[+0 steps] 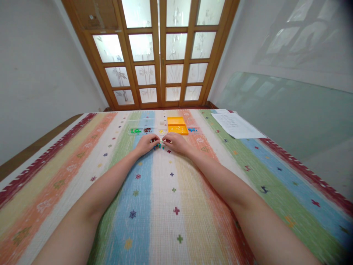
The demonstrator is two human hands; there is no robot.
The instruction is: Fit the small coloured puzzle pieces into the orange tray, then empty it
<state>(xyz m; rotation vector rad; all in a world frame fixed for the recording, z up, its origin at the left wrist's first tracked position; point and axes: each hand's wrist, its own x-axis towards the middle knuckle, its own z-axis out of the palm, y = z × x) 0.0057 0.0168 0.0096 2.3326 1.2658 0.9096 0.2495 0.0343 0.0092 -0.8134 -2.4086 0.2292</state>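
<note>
Pinching step: left hand (147, 145) and right hand (177, 143) met fingertip-to-fingertip on a small pale piece (162, 141), I judged.
Teal bits (159, 146): lay just below hands.
Next move: called for steadiness.

Both arms bare. Left arm (110, 191) in from bottom left, right arm (223, 180) from bottom right, slight elbow bends, converging mid-frame. Left hand (147, 145) just left of centre, right hand (177, 142) just right; backs of hands up, wrists fairly straight. Fingers (154, 138) of each curled inward, tips near each other, almost meeting. Fingertip detail too small to read grip.
</note>
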